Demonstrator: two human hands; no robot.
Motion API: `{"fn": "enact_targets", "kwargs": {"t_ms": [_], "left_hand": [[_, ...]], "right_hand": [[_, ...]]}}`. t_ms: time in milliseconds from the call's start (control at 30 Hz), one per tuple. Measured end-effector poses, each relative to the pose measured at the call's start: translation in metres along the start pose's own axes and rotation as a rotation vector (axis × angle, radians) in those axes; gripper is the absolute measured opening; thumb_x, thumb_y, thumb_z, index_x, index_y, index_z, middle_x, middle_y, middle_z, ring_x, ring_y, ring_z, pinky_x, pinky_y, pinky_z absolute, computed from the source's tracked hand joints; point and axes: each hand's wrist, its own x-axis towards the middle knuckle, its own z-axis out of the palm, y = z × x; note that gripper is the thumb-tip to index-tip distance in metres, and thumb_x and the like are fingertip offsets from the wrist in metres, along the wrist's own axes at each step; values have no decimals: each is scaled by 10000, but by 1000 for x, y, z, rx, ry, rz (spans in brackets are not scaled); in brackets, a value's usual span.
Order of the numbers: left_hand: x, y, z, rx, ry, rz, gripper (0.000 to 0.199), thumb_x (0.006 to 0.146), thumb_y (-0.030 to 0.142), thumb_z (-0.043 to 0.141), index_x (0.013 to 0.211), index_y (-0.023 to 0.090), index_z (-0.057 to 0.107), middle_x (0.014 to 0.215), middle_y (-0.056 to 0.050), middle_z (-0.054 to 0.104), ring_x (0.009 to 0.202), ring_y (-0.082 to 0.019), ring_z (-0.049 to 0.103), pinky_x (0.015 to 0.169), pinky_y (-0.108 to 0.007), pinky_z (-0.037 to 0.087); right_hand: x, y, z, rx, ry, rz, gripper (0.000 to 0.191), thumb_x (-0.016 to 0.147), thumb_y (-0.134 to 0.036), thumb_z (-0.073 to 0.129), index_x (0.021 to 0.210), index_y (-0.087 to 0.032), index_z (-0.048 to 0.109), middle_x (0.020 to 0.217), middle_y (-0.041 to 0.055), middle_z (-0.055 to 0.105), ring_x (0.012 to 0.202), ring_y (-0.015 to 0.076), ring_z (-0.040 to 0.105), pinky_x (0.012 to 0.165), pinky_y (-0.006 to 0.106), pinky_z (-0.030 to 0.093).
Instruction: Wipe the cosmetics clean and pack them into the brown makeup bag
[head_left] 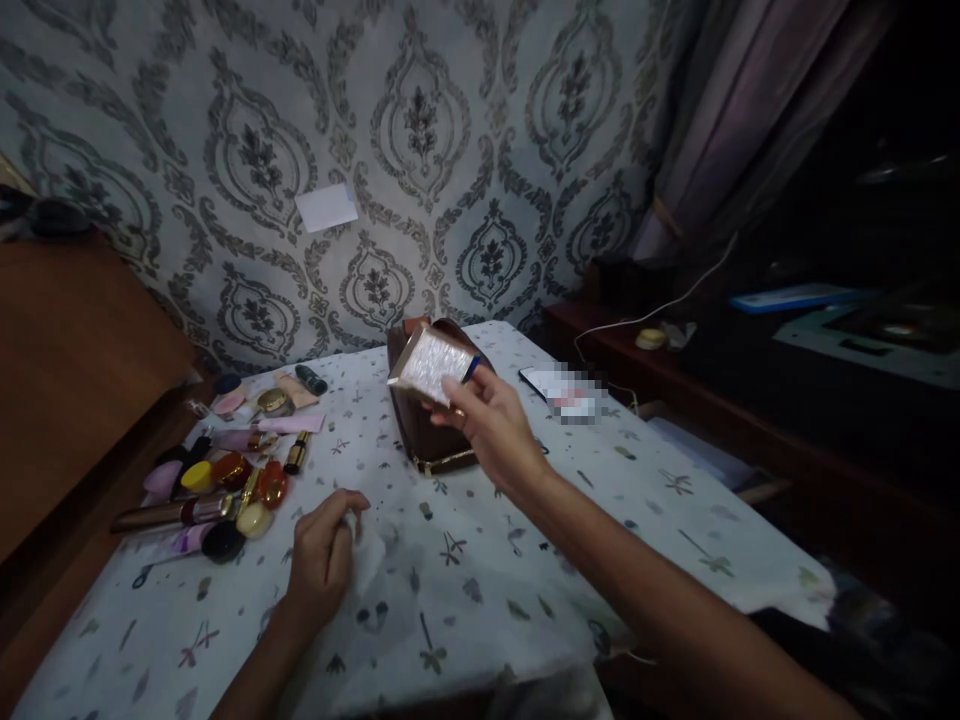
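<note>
My right hand [495,425] grips a flat, shiny rose-gold case [431,367] with a textured silvery face, thumb across its front. A small blue patch shows at the case's right edge. Directly behind it stands a brown zippered bag [420,425], partly hidden by the case and my fingers. My left hand [326,555] is closed low over the tablecloth, its fingers curled around a thin whitish cloth or tissue [367,555] that is hard to make out against the pattern. To its left lie several cosmetics, among them an orange-red bottle [272,485] and a cream-coloured jar [253,519].
A patterned white tablecloth [450,620] covers the table. More jars and tubes, including a long brown tube [176,512], lie along the left edge. A phone [562,390] rests right of the bag. A dark wooden cabinet [712,420] borders the right side.
</note>
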Motion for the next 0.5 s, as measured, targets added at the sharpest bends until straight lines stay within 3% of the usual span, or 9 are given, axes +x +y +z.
{"fn": "enact_targets", "kwargs": {"t_ms": [67, 167, 300, 400, 500], "left_hand": [[4, -10, 3, 58, -39, -74, 215, 895, 213, 385, 850, 188, 594, 642, 24, 579, 495, -121, 512, 517, -238, 402], [7, -22, 11, 130, -152, -123, 208, 932, 342, 446, 823, 209, 561, 634, 36, 609, 516, -124, 567, 542, -226, 421], [3, -34, 27, 294, -353, -119, 226, 975, 350, 392, 870, 229, 553, 549, 50, 622, 543, -155, 649, 578, -236, 433], [-1, -36, 36, 456, -473, -87, 230, 981, 271, 367, 905, 228, 580, 595, 18, 679, 592, -191, 701, 570, -251, 434], [-2, -36, 38, 519, -528, -52, 231, 983, 236, 371, 932, 221, 595, 647, -4, 712, 617, -211, 717, 576, -264, 450]], "right_hand": [[31, -14, -2, -50, 27, -111, 358, 701, -383, 779, 932, -219, 560, 860, -10, 663, 727, 133, 628, 618, 251, 548], [74, -26, -7, -244, 49, -161, 386, 745, -335, 714, 1048, -232, 499, 893, -5, 658, 720, 148, 632, 631, 294, 551], [106, -29, -13, -811, -1, -238, 488, 778, -198, 627, 1237, -193, 463, 892, 45, 665, 848, 246, 662, 783, 415, 550], [114, -31, -12, -1114, -81, -247, 463, 717, -83, 655, 1155, -180, 542, 898, 80, 692, 961, 309, 657, 939, 474, 481], [124, -30, -3, -1028, -20, -76, 367, 641, 13, 707, 941, -169, 600, 899, 94, 707, 1042, 324, 639, 961, 428, 459]]}}
